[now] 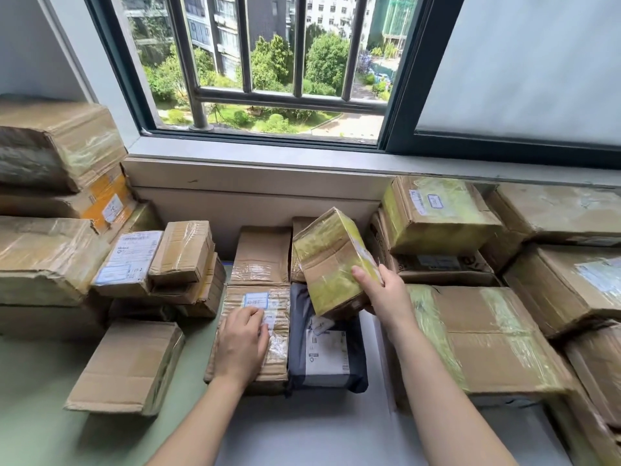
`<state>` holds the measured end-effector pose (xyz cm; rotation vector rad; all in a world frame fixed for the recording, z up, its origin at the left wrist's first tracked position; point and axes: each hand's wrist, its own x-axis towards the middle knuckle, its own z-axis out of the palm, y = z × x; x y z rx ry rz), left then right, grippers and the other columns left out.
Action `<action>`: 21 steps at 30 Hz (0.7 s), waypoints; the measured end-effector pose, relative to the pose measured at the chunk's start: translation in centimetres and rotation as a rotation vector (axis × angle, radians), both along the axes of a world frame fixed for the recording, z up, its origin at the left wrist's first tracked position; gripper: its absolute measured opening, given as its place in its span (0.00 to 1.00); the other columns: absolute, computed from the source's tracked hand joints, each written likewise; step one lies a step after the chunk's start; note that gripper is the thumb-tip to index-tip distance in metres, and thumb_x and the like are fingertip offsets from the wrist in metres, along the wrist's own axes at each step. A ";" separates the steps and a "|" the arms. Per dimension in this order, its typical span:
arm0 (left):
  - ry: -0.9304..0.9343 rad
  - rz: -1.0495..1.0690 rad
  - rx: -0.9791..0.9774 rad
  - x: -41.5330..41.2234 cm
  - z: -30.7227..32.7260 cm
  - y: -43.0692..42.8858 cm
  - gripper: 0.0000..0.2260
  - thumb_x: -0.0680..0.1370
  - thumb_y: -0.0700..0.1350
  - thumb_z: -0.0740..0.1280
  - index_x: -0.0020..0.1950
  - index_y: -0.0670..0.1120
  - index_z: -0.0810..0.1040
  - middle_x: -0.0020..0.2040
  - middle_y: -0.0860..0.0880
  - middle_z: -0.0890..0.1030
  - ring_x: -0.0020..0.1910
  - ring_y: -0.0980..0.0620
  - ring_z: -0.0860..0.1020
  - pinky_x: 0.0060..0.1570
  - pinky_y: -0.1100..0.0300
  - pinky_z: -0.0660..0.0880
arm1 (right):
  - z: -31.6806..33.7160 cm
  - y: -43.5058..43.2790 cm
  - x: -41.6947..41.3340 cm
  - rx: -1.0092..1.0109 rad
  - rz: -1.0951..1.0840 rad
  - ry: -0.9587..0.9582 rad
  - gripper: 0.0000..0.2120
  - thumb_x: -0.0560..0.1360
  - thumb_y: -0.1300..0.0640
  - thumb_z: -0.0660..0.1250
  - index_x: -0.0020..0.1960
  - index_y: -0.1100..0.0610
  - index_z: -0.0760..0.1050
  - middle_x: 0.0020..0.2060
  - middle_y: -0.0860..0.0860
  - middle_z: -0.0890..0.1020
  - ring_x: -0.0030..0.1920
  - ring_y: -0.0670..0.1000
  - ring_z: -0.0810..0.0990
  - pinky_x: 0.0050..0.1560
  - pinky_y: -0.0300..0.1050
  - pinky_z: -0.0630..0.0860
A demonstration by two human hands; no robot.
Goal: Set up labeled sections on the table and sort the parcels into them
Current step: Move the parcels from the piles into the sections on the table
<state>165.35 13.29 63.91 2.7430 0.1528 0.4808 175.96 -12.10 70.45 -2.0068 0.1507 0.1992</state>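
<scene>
— Nearest the lens, then?
— Two bare forearms, reaching up from the bottom edge over the table (33, 415). Furthest left, noted a flat brown carton (131, 364), alone on the green top, untouched.
— And the left hand (242, 341)?
— Lay palm-down on the corrugated parcel (279, 331), fingers spread fairly flat over its white label. Pressed rather than gripped; held nothing.
— Next along?
— Grey mailer bag (326, 351), label up, touching that parcel's right side.
— Then the right hand (386, 294)?
— Closed around the small yellow-taped box (332, 260), thumb on the near face, other fingers behind it and hidden. Held it clear of the table, tilted, long axis from low by the wrist up and away to the left, above the mailer's far end.
— So which way for the coming move?
— Sat up and to the right of the left fingers, well nearer the right hand. Saw no section labels anywhere, so could not tell the destination. Further right, only the big taped carton (487, 338), just beside the wrist.
</scene>
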 end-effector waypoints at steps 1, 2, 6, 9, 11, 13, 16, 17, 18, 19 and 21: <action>-0.003 -0.002 -0.002 0.0 0.0 0.0 0.18 0.75 0.49 0.56 0.51 0.42 0.82 0.47 0.49 0.79 0.48 0.48 0.75 0.51 0.59 0.67 | -0.4 -0.4 0.1 0.042 -0.007 0.037 0.50 0.58 0.21 0.67 0.71 0.50 0.69 0.67 0.49 0.75 0.66 0.52 0.75 0.63 0.61 0.75; -0.007 -0.004 -0.004 0.0 0.0 0.0 0.18 0.75 0.49 0.56 0.51 0.42 0.82 0.47 0.48 0.79 0.48 0.48 0.75 0.51 0.59 0.66 | 0.1 -0.2 -0.3 0.119 -0.020 0.068 0.50 0.59 0.23 0.70 0.72 0.50 0.67 0.68 0.48 0.73 0.67 0.52 0.74 0.64 0.61 0.74; 0.002 0.002 -0.015 0.0 0.0 -0.1 0.14 0.75 0.46 0.61 0.52 0.42 0.82 0.47 0.48 0.79 0.48 0.48 0.76 0.51 0.56 0.71 | 1.6 0.9 -1.2 0.568 -0.065 0.180 0.33 0.73 0.46 0.68 0.75 0.49 0.63 0.66 0.50 0.73 0.64 0.51 0.74 0.66 0.59 0.73; 0.002 0.004 -0.022 0.0 0.1 -0.2 0.12 0.74 0.44 0.64 0.52 0.42 0.82 0.47 0.48 0.79 0.48 0.48 0.76 0.50 0.55 0.73 | 1.5 1.4 -0.6 0.374 -0.144 0.095 0.21 0.71 0.38 0.61 0.59 0.47 0.76 0.57 0.48 0.80 0.60 0.53 0.77 0.64 0.58 0.74; -0.010 0.009 -0.018 -0.1 0.1 -0.2 0.09 0.74 0.42 0.67 0.52 0.42 0.82 0.48 0.48 0.79 0.48 0.49 0.76 0.50 0.55 0.73 | 1.2 1.6 -0.6 0.141 -0.160 0.046 0.18 0.76 0.41 0.59 0.52 0.53 0.77 0.51 0.51 0.81 0.58 0.56 0.78 0.60 0.52 0.73; -0.009 0.015 -0.014 0.0 0.0 -0.2 0.09 0.73 0.40 0.70 0.52 0.41 0.82 0.48 0.48 0.80 0.49 0.48 0.76 0.50 0.54 0.74 | 0.8 1.8 -0.5 0.086 -0.155 0.039 0.19 0.75 0.39 0.58 0.52 0.54 0.75 0.51 0.54 0.81 0.58 0.58 0.78 0.60 0.55 0.74; 0.001 0.010 -0.015 0.1 0.0 -0.1 0.10 0.73 0.40 0.70 0.53 0.41 0.82 0.48 0.48 0.79 0.49 0.48 0.76 0.50 0.53 0.74 | -0.7 1.8 0.7 0.174 -0.179 0.012 0.18 0.67 0.35 0.58 0.45 0.46 0.74 0.46 0.51 0.81 0.55 0.57 0.79 0.58 0.62 0.76; -0.002 0.011 -0.014 0.1 -0.1 -0.2 0.10 0.73 0.41 0.70 0.53 0.42 0.82 0.48 0.48 0.79 0.49 0.48 0.76 0.50 0.53 0.74 | -0.7 1.9 1.1 0.179 -0.200 -0.006 0.17 0.68 0.35 0.58 0.43 0.47 0.75 0.43 0.50 0.81 0.52 0.58 0.80 0.57 0.62 0.77; -0.011 0.014 -0.015 0.0 -0.1 -0.1 0.10 0.73 0.41 0.69 0.53 0.42 0.82 0.48 0.48 0.79 0.49 0.48 0.76 0.50 0.54 0.74 | -0.5 2.1 1.3 0.177 -0.221 -0.021 0.16 0.69 0.37 0.58 0.41 0.48 0.74 0.40 0.50 0.80 0.49 0.57 0.80 0.54 0.60 0.77; -0.024 0.014 -0.017 0.0 -0.1 -0.2 0.10 0.74 0.43 0.67 0.52 0.42 0.82 0.48 0.49 0.79 0.49 0.48 0.76 0.49 0.54 0.74 | 0.3 2.6 1.3 0.188 -0.237 -0.051 0.14 0.72 0.40 0.59 0.38 0.50 0.72 0.36 0.49 0.78 0.44 0.56 0.78 0.50 0.56 0.77; -0.032 0.009 -0.022 -0.1 0.1 -0.2 0.14 0.75 0.47 0.60 0.51 0.43 0.82 0.47 0.49 0.79 0.48 0.48 0.76 0.48 0.55 0.73 | 0.6 3.1 1.8 0.195 -0.258 -0.114 0.15 0.78 0.49 0.60 0.33 0.50 0.66 0.30 0.46 0.71 0.36 0.52 0.70 0.43 0.48 0.68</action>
